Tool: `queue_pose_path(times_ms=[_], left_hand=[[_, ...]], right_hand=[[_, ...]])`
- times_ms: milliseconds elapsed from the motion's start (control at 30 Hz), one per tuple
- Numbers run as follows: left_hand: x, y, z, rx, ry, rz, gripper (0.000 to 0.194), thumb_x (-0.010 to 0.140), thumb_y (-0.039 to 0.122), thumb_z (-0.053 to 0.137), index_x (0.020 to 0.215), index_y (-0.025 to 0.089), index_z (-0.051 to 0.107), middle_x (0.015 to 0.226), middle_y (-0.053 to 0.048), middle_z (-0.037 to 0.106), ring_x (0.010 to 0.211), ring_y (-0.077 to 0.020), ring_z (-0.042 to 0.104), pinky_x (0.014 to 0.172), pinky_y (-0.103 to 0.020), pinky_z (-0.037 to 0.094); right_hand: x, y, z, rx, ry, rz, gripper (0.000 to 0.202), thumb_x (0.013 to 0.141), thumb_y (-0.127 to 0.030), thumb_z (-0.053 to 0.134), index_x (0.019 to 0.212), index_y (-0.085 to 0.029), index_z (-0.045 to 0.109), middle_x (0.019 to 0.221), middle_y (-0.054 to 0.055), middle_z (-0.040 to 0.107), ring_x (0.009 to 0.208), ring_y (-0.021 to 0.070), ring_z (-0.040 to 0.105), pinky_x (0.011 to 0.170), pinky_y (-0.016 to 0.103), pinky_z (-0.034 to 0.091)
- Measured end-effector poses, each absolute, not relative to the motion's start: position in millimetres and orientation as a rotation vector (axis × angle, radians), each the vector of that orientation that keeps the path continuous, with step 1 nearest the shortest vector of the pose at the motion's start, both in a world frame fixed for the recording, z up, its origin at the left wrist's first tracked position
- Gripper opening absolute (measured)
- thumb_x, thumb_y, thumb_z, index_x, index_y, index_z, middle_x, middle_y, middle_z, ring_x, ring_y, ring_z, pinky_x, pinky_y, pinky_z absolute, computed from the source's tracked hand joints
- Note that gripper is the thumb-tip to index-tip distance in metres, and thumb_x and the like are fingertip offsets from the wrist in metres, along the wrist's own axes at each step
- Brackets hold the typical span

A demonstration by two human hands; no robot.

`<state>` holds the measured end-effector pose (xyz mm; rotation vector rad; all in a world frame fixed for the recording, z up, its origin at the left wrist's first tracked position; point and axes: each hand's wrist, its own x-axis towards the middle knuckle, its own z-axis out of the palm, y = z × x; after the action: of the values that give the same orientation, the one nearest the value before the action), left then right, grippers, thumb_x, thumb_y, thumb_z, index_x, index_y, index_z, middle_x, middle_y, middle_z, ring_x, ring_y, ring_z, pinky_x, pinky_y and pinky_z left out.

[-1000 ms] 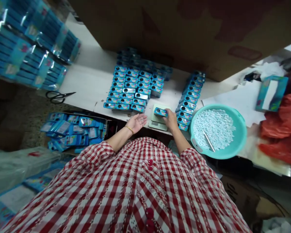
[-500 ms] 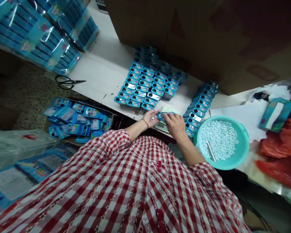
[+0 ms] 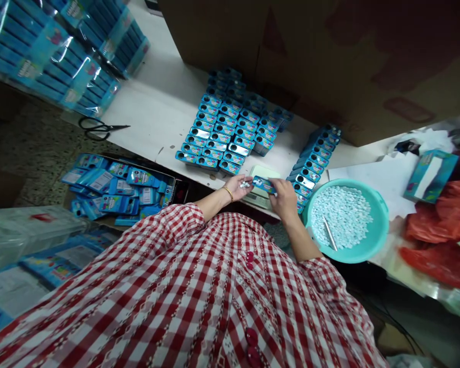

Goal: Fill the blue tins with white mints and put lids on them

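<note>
My right hand (image 3: 284, 198) grips the end of a small blue printed tin (image 3: 263, 184), its fingers closed round it. White contents show at the tin's opening. Just left of the tin, my left hand (image 3: 235, 187) is cupped palm up, with several small white pellets (image 3: 245, 184) lying in it. Behind the tin sits a pale green flat device (image 3: 261, 173), partly hidden. To the right, a turquoise basin (image 3: 383, 225) holds a heap of pale pellets (image 3: 345, 214), with a slim metal tool (image 3: 329, 234) lying on them.
Rows of blue tins (image 3: 220, 130) stand on the white table, and another row (image 3: 312, 166) runs beside the basin. A big cardboard box (image 3: 310, 61) rises behind. Black scissors (image 3: 101, 128), wrapped blue packs (image 3: 61, 56) and a carton of blue packets (image 3: 118, 189) lie leftward.
My right hand has drawn back to the end of the tin, uncovering its top. My left palm now shows more of the white pellets. The whole view has shifted slightly.
</note>
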<state>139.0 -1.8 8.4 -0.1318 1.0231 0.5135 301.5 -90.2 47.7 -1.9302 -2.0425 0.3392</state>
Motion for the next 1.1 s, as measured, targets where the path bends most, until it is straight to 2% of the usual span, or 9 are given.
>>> queue_pose_path(times_ms=[233, 333, 400, 533, 600, 700, 800, 967, 1100], left_hand=[[109.0, -1.4, 16.7, -0.107, 1.100, 0.548, 0.021, 0.089, 0.018, 0.045, 0.080, 0.008, 0.062, 0.063, -0.008, 0.061, 0.060, -0.0129, 0.061, 0.061, -0.023, 0.051], [94.7, -4.2, 22.3, -0.069, 1.113, 0.563, 0.019, 0.086, 0.010, 0.045, 0.079, 0.007, 0.062, 0.066, -0.008, 0.062, 0.062, -0.0121, 0.062, 0.063, -0.022, 0.052], [85.6, -7.5, 24.7, -0.058, 1.140, 0.562, 0.019, 0.085, 0.006, 0.043, 0.080, 0.006, 0.062, 0.068, -0.009, 0.063, 0.065, -0.0120, 0.063, 0.064, -0.021, 0.053], [70.5, -18.6, 23.9, -0.045, 1.154, 0.566, 0.021, 0.082, 0.000, 0.043, 0.087, 0.006, 0.062, 0.076, -0.010, 0.066, 0.073, -0.0130, 0.066, 0.069, -0.022, 0.055], [65.8, -25.6, 21.9, -0.036, 1.151, 0.556, 0.021, 0.081, -0.001, 0.044, 0.086, 0.007, 0.063, 0.078, -0.010, 0.067, 0.077, -0.0135, 0.066, 0.072, -0.023, 0.055], [62.5, -35.3, 20.3, -0.022, 1.150, 0.527, 0.020, 0.080, -0.002, 0.045, 0.084, 0.006, 0.063, 0.082, -0.012, 0.068, 0.080, -0.0143, 0.067, 0.075, -0.024, 0.055], [61.3, -42.1, 22.0, 0.026, 1.138, 0.460, 0.020, 0.078, -0.003, 0.047, 0.083, 0.005, 0.064, 0.083, -0.012, 0.068, 0.079, -0.0141, 0.067, 0.074, -0.023, 0.054], [56.1, -49.5, 26.6, 0.160, 1.035, 0.369, 0.028, 0.071, -0.007, 0.048, 0.087, 0.005, 0.067, 0.082, -0.010, 0.070, 0.072, -0.0137, 0.066, 0.071, -0.024, 0.053], [49.1, -54.3, 27.7, 0.196, 1.003, 0.336, 0.036, 0.068, -0.009, 0.050, 0.096, 0.007, 0.068, 0.085, -0.009, 0.071, 0.074, -0.0132, 0.066, 0.077, -0.025, 0.052]], right_hand=[[314.2, -81.1, -29.0, -1.869, -1.361, 0.674, 0.036, 0.074, -0.038, 0.057, 0.103, -0.016, 0.053, 0.096, 0.007, 0.061, 0.086, 0.0217, 0.057, 0.081, 0.037, 0.047], [316.7, -85.4, -37.8, -1.891, -1.313, 0.695, 0.040, 0.075, -0.044, 0.056, 0.104, -0.016, 0.053, 0.096, 0.007, 0.060, 0.086, 0.0214, 0.057, 0.081, 0.038, 0.047], [319.3, -92.9, -30.0, -1.875, -1.382, 0.653, 0.045, 0.076, -0.045, 0.057, 0.110, -0.016, 0.052, 0.105, 0.009, 0.060, 0.095, 0.0230, 0.056, 0.087, 0.040, 0.046], [307.2, -114.2, 10.4, -1.821, -1.570, 0.451, 0.042, 0.083, -0.038, 0.054, 0.120, -0.017, 0.052, 0.118, 0.013, 0.058, 0.112, 0.0250, 0.052, 0.099, 0.044, 0.040], [286.6, -123.2, 31.5, -1.721, -1.669, 0.474, 0.031, 0.088, -0.033, 0.049, 0.114, -0.018, 0.057, 0.109, 0.011, 0.063, 0.105, 0.0222, 0.056, 0.095, 0.041, 0.044], [246.3, -127.9, 48.0, -1.441, -1.893, 0.703, 0.025, 0.091, -0.030, 0.046, 0.106, -0.021, 0.063, 0.098, 0.007, 0.067, 0.094, 0.0168, 0.061, 0.087, 0.032, 0.049], [214.6, -121.4, 46.2, -1.348, -2.071, 0.824, 0.027, 0.093, -0.029, 0.042, 0.104, -0.021, 0.065, 0.101, 0.007, 0.066, 0.095, 0.0160, 0.059, 0.086, 0.031, 0.050], [197.6, -105.6, 33.7, -1.531, -2.256, 0.779, 0.028, 0.092, -0.024, 0.043, 0.115, -0.017, 0.057, 0.111, 0.012, 0.059, 0.097, 0.0201, 0.053, 0.082, 0.034, 0.049], [195.5, -102.0, 29.2, -1.484, -2.352, 0.833, 0.021, 0.092, -0.021, 0.044, 0.103, -0.015, 0.060, 0.103, 0.010, 0.059, 0.095, 0.0196, 0.051, 0.080, 0.032, 0.047]])
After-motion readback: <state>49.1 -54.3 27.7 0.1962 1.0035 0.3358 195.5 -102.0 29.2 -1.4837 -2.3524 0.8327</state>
